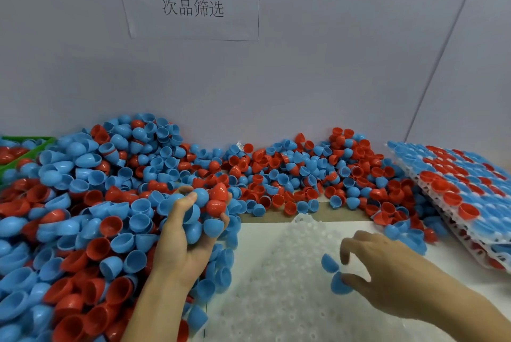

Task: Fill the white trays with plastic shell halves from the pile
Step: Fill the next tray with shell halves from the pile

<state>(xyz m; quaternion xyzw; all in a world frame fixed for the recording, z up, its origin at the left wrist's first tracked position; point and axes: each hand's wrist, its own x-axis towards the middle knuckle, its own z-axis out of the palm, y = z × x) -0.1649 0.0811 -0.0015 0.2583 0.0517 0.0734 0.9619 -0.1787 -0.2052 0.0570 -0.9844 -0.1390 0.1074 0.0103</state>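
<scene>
Glossy dome shell halves (199, 211) heaped in left hand (182, 242); dimpled white tray (276, 286) below.

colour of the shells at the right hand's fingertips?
Blue: both shell halves at the right hand are blue, over the white tray. Head view.
</scene>
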